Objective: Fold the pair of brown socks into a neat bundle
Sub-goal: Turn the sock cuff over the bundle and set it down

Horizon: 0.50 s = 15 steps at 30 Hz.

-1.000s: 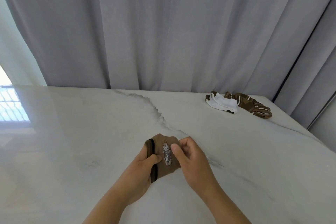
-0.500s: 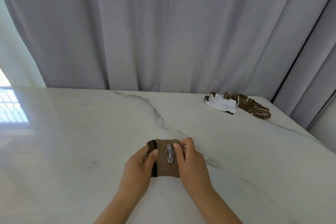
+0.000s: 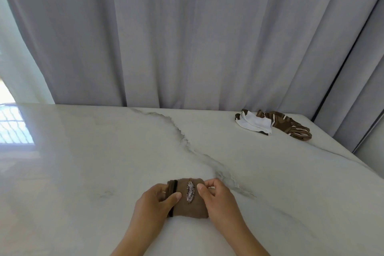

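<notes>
The brown socks lie folded into a small flat rectangle on the white marble table, near its front edge. A dark cuff band runs down the bundle's left side and a pale speckled patch sits in its middle. My left hand grips the left edge at the cuff, thumb on top. My right hand holds the right edge, its fingers curled over the fabric. Both hands press the bundle against the table.
A white sock and brown striped socks lie in a loose heap at the table's far right corner. Grey curtains hang behind the far edge. A window's bright reflection shows on the left of the tabletop.
The bundle was raised and tilted between my hands one second ago. It has come down flat onto the table, and both hands have spread to its left and right edges.
</notes>
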Motion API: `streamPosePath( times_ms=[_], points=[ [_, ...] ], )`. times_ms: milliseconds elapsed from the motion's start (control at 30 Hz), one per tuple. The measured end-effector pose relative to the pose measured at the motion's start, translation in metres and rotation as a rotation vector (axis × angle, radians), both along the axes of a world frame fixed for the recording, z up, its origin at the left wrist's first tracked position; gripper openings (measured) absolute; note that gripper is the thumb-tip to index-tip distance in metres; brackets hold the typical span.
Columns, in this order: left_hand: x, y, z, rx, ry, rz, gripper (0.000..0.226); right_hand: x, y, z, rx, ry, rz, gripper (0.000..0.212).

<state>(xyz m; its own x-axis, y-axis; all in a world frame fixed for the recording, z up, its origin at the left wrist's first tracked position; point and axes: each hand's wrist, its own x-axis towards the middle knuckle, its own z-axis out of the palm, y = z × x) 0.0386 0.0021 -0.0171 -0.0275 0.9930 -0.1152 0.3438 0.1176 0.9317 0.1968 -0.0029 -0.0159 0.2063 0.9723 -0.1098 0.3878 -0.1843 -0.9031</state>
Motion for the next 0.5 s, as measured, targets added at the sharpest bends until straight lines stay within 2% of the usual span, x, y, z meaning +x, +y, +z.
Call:
streamPosePath(
  times_ms=[100, 300, 500],
  points=[
    [0.002, 0.001, -0.003, 0.077, 0.101, 0.036, 0.004, -0.001, 0.002, -0.001, 0.014, -0.032, -0.018, 0.012],
    [0.004, 0.001, -0.007, 0.194, 0.181, 0.076, 0.036, -0.001, -0.001, -0.006, 0.065, -0.183, -0.029, 0.013],
    [0.006, 0.001, -0.016, 0.32, 0.33, 0.056, 0.045, -0.004, -0.003, -0.007, 0.089, -0.364, -0.052, 0.016]
  ],
)
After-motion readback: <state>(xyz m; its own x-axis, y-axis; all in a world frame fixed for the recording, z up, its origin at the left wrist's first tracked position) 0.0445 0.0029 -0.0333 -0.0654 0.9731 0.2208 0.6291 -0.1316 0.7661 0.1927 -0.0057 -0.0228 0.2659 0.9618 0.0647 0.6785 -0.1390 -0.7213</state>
